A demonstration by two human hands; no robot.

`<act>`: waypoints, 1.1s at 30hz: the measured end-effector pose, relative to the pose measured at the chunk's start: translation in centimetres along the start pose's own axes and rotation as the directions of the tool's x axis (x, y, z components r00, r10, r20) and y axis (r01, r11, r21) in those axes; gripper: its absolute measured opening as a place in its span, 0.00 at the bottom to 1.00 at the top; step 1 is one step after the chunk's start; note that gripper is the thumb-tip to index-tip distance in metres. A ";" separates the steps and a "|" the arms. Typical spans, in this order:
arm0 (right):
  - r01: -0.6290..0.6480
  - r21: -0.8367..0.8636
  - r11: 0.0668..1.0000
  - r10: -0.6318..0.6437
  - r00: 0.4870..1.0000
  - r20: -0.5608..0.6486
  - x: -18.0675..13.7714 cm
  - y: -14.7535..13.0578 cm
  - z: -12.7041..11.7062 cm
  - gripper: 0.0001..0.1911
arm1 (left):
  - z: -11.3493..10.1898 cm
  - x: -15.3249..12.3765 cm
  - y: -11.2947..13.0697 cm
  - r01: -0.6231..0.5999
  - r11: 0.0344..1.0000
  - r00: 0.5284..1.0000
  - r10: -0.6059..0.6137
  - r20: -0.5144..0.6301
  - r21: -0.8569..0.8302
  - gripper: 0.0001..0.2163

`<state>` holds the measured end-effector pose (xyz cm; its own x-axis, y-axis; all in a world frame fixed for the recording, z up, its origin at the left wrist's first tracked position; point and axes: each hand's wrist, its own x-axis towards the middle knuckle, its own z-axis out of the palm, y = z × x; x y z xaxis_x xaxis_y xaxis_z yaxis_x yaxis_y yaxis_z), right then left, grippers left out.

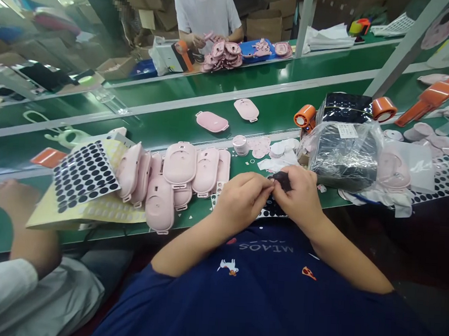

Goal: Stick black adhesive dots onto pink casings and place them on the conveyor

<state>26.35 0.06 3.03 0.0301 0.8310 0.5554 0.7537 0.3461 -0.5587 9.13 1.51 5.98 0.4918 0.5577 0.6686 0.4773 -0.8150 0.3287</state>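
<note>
The left grip (244, 197) could pass forward between pink shells (179, 164) and wrapped bundle (342, 160).

Across the way a person (208, 10) in a white shirt is near a blue tray (247, 49), cardboard boxes (264, 28) piled behind, white papers (327, 40) right of a pale post (305, 23)

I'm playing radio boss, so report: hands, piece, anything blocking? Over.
Right hand gripping dark piece. Left hand pinched close beside it. Dotted sheet underneath. Wrapped bundle off right, seemingly not blocking.
</note>
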 end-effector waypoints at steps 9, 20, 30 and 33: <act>0.020 0.131 0.991 -0.029 0.998 0.061 0.6 0.1 -1.0 0.09 | -0.4 0.9 -0.4 0.162 0.986 0.980 -0.156 0.119 -0.040 0.06; 0.085 0.041 0.996 -0.087 0.995 0.046 0.7 -0.3 -1.7 0.12 | -0.6 0.4 -0.5 0.009 0.998 0.999 -0.011 0.048 0.057 0.05; 0.307 0.009 0.952 -0.305 0.948 -0.096 0.8 -0.7 -2.7 0.13 | -2.1 -0.6 -5.3 -0.182 0.912 0.964 0.239 -0.116 0.368 0.09; 0.320 0.042 0.947 -0.315 0.945 -0.093 0.8 -0.8 -3.1 0.16 | -2.2 -1.6 -7.5 -0.194 0.901 0.966 0.245 -0.086 0.388 0.10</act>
<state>27.82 -0.91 5.88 -0.1480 0.6354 0.7579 0.6956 0.6116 -0.3769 3.16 6.35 3.97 0.5290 0.3255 0.7837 0.6175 -0.7811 -0.0924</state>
